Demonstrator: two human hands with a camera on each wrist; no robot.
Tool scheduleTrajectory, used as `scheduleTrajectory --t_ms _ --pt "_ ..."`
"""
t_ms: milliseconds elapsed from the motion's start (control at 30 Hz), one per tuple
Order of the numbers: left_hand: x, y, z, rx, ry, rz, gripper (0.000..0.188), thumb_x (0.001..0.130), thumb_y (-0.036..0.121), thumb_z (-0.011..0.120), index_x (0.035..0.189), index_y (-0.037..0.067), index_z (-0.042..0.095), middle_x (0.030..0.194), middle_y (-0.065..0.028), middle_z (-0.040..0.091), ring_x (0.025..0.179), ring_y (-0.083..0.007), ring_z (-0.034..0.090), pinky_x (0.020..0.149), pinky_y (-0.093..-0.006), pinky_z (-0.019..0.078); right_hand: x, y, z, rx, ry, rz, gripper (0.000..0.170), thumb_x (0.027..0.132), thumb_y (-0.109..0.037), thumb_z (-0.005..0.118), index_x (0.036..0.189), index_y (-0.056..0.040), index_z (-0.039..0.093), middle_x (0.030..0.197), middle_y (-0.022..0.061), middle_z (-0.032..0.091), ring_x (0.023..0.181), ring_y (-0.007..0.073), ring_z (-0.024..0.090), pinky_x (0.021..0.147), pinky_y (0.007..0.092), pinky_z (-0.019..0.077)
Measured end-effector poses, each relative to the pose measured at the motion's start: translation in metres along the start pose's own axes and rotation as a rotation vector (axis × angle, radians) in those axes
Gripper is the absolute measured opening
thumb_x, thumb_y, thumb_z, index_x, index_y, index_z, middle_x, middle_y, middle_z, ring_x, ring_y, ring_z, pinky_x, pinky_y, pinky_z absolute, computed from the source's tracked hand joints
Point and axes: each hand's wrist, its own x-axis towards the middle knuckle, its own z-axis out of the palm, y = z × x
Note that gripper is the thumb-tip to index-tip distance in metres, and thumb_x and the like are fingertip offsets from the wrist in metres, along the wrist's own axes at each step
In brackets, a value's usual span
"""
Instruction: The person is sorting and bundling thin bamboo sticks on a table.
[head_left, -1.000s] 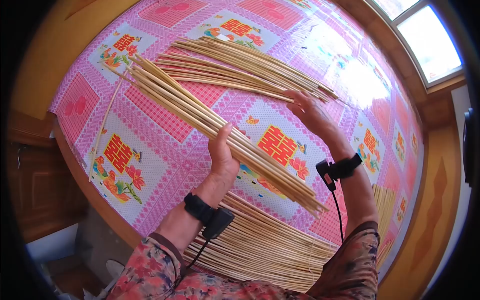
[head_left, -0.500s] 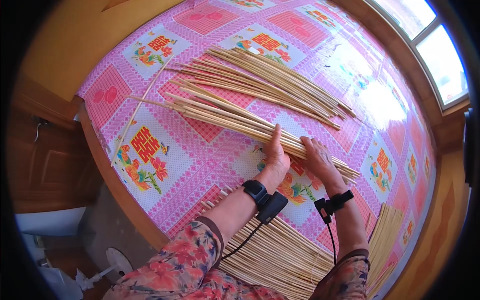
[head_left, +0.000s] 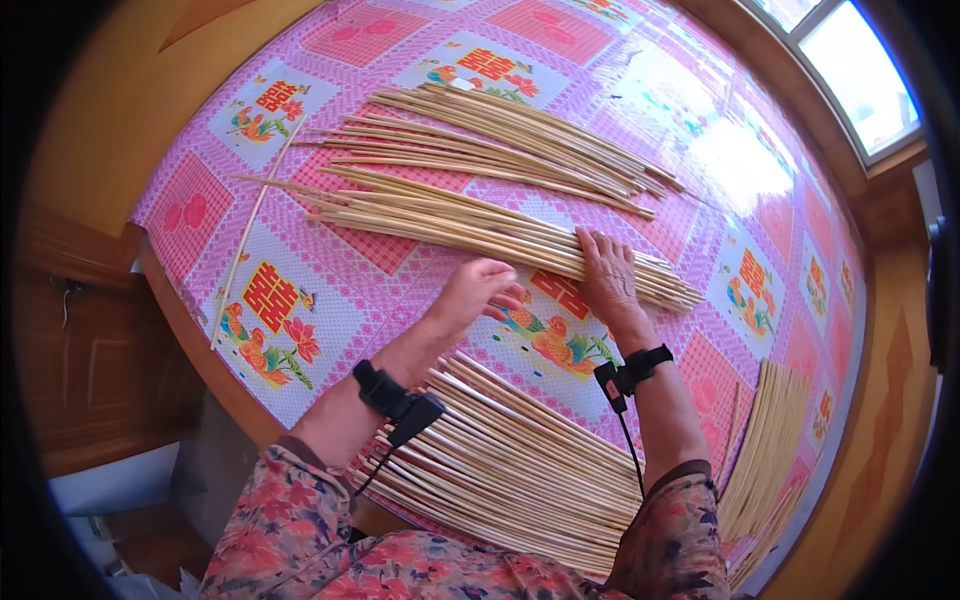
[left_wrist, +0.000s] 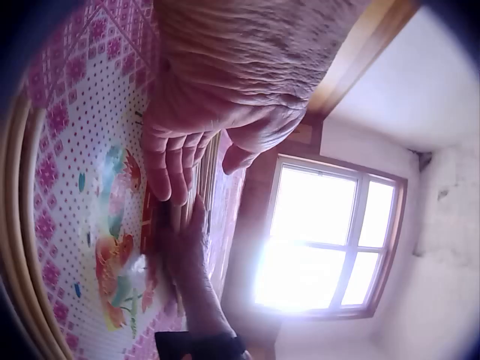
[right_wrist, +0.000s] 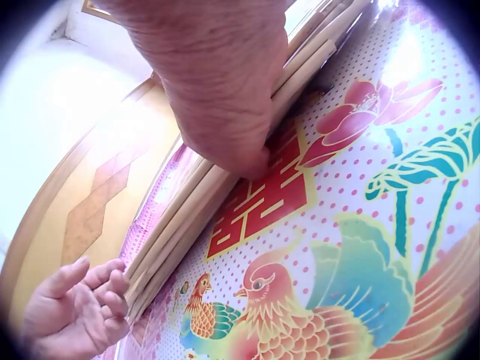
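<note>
A bundle of thin, pale wooden sticks [head_left: 430, 222] lies across the patterned tablecloth, its sticks fanning apart at the left end. My right hand [head_left: 608, 275] grips this bundle near its right end from above, thumb on the near side; its fingers are mostly hidden in the right wrist view. My left hand [head_left: 478, 295] hovers just short of the bundle, holding nothing, with fingers loosely bent. In the left wrist view the left hand's fingers [left_wrist: 176, 169] hang relaxed, and the right hand [left_wrist: 187, 251] shows beyond them on the sticks.
Behind the bundle lies a looser group of sticks [head_left: 520, 140]. A wide row of sticks [head_left: 520, 460] spreads close to the body, and another stack [head_left: 765, 450] lies at right. One single stick [head_left: 250, 240] lies near the table's left edge.
The bundle was first held raised in the left hand, then lowered onto the table. The right hand came from the far sticks onto it; the left hand let go and drew back left.
</note>
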Motion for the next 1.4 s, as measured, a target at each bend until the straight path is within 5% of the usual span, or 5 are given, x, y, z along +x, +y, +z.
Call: scheduleTrajectory --t_ms 133,333,1067,1300,1400 --pt "-0.016 0.003 -0.035 0.981 0.389 0.691 0.039 0.075 0.017 0.061 0.110 0.005 0.049 0.113 -0.0126 0.051 0.103 -0.0259 0.051 0.084 -0.0409 0.0416 -0.011 -0.010 -0.015 -0.003 -0.004 0.043 0.065 0.064 -0.011 0.064 0.123 -0.0109 0.037 0.124 0.0136 0.041 0.118 0.0314 0.035 0.096 0.0485 0.0250" --pt "-0.003 0.015 -0.024 1.595 0.225 0.782 0.061 0.075 0.023 0.060 0.128 0.010 0.032 0.137 -0.0122 0.022 0.129 -0.0261 0.016 0.103 -0.0464 0.0101 -0.017 -0.021 -0.029 -0.003 -0.049 0.020 0.074 0.063 -0.014 0.068 0.127 -0.0132 0.032 0.129 0.0143 0.035 0.124 0.0300 0.027 0.101 0.0487 0.0186" --pt "0.114 0.002 -0.045 1.768 0.378 0.906 0.064 0.081 0.045 0.046 0.133 0.014 0.025 0.140 -0.0104 0.017 0.130 -0.0258 0.012 0.101 -0.0515 0.0073 -0.369 0.012 -0.129 0.088 0.028 0.834 0.016 0.078 -0.011 0.053 0.093 -0.0061 0.056 0.086 0.0118 0.057 0.080 0.0296 0.056 0.069 0.0378 0.0459" --pt "0.027 0.027 -0.050 1.717 0.287 0.974 0.052 0.080 0.030 0.053 0.126 0.011 0.038 0.138 -0.0080 0.024 0.129 -0.0251 0.016 0.099 -0.0519 0.0117 -0.401 -0.003 -0.108 0.155 0.051 0.965 0.013 0.077 -0.013 0.053 0.088 -0.0068 0.057 0.085 0.0110 0.057 0.079 0.0288 0.056 0.068 0.0379 0.0461" --pt "-0.033 0.035 -0.026 1.590 -0.024 0.965 0.039 0.078 0.016 0.056 0.115 0.007 0.046 0.121 -0.0127 0.046 0.118 -0.0277 0.036 0.097 -0.0427 0.0237 -0.397 0.013 -0.098 0.134 0.093 0.920 0.015 0.076 -0.013 0.053 0.090 -0.0064 0.057 0.086 0.0116 0.057 0.082 0.0291 0.055 0.070 0.0380 0.0455"
